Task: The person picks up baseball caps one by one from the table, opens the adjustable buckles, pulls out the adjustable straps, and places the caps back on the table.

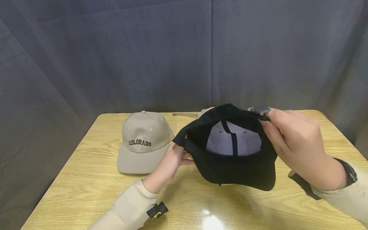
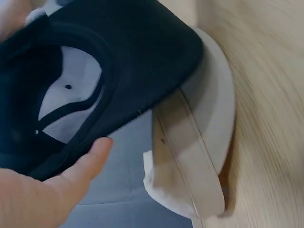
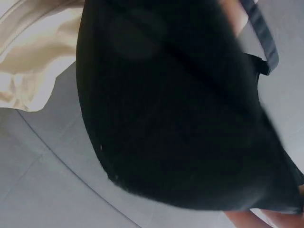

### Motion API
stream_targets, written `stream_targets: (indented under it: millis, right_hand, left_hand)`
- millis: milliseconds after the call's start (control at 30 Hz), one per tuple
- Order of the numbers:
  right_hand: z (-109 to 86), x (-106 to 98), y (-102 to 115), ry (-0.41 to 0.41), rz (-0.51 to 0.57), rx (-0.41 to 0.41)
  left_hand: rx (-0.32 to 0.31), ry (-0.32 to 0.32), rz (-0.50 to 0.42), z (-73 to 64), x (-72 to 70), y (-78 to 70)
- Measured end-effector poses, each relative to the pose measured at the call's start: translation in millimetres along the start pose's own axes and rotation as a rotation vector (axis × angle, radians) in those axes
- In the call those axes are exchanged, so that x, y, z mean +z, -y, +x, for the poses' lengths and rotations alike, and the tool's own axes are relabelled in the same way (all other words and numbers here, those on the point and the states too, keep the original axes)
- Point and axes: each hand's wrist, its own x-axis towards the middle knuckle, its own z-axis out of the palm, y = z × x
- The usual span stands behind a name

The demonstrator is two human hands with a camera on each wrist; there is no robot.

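A black baseball cap (image 1: 234, 171) hangs between my two hands above the table, its grey-lined inside turned toward me and its brim downward. My left hand (image 1: 168, 161) grips the cap's left edge, with the thumb (image 2: 97, 154) lying along the rim in the left wrist view. At the opposite edge, my right hand (image 1: 299, 134) pinches the cap's band between thumb and fingers. Behind the black cap is a pale cap (image 2: 185, 156), mostly hidden in the head view. A beige cap lettered COLORADO (image 1: 143, 134) rests upright to the left, brim facing me.
The wooden table (image 1: 83, 182) reaches back to a dark grey curtain (image 1: 161, 64). A thin tan strap (image 1: 184, 114) lies by the far edge, beside the pale cap. Black devices (image 1: 157, 210) are worn on both wrists.
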Motion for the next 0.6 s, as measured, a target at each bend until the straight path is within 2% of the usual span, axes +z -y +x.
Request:
stream_targets:
  millis: [133,267,333,600]
  right_hand:
    - [3.8,2,8,0.005,0.084,-0.061]
    - [8.0,2,16,0.07,0.174,-0.174]
    - [8.8,2,21,0.094,0.201,-0.216]
    - [6.5,1,26,0.137,0.189,-0.222]
  left_hand:
    - [0.008,0.024,-0.132,-0.2,-0.2,-2.7]
    - [0.033,0.032,-0.252,-1.7,-1.3,-6.4]
    - [0.055,0.03,-0.282,-2.9,-1.9,-8.0]
    - [0.074,-0.026,-0.384,-8.2,-2.0,-13.5]
